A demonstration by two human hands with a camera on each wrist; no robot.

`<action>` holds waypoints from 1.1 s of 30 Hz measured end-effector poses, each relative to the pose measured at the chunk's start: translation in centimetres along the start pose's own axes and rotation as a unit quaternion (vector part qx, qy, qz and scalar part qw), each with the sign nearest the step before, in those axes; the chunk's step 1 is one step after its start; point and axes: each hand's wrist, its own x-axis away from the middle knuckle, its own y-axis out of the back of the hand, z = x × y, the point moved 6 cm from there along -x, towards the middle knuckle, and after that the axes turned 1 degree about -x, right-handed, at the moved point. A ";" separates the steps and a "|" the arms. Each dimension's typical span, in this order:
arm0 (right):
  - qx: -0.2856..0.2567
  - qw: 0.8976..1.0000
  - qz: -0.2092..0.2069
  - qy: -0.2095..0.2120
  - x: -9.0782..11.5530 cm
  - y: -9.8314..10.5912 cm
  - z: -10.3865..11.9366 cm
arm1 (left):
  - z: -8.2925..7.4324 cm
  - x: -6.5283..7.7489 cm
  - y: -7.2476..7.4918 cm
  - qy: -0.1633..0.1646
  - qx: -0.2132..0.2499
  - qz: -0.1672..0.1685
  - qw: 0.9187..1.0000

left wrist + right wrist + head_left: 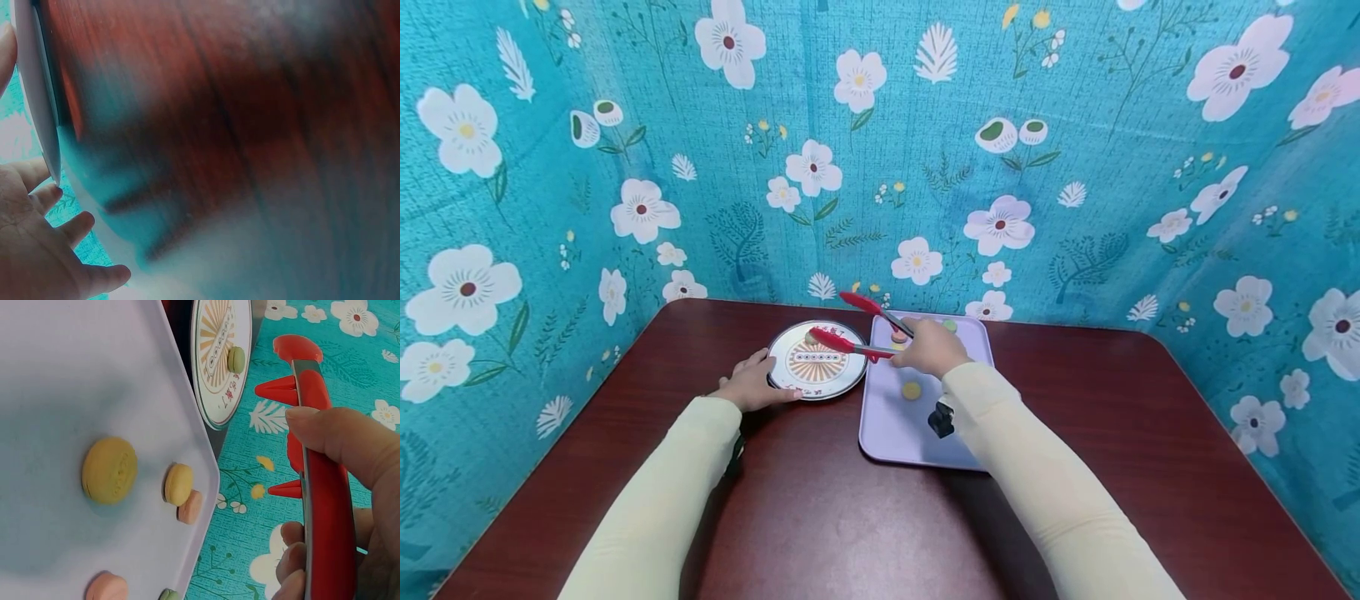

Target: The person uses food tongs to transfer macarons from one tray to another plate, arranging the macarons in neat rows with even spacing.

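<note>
My left hand [752, 383] holds the left rim of a round white plate [855, 375], thumb at the near edge and fingers spread round the side. A green macaron [236, 359] lies on the plate near its far edge. My right hand [931, 346] grips red-and-metal tongs [880, 352] over the tray's left side, their arms spread apart. One red tip overlaps the plate close to the green macaron in the head view. Nothing shows between the tips. Below the right hand, a yellow macaron [109, 470] sits on the lilac tray [887, 437].
Further along the tray are another yellow macaron [179, 484], a pink macaron [190, 507] against it, a second pink macaron [107, 587] and a green one [950, 325]. Plate and tray stand side by side on a dark red wooden table [820, 500]. Floral teal cloth [880, 167] hangs behind.
</note>
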 end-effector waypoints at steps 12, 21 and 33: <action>-0.017 1.000 0.000 -0.018 0.8 0.9 -0.9 | 0.4 -0.5 -0.3 0.001 0.001 -0.003 1.000; -0.010 1.000 -0.013 0.008 1.6 2.0 -1.2 | 0.2 -0.5 -0.2 -0.001 -0.004 0.001 1.000; -0.016 1.000 -0.019 -0.012 2.5 2.8 -2.4 | 0.2 -0.5 -0.2 -0.001 -0.010 0.000 1.000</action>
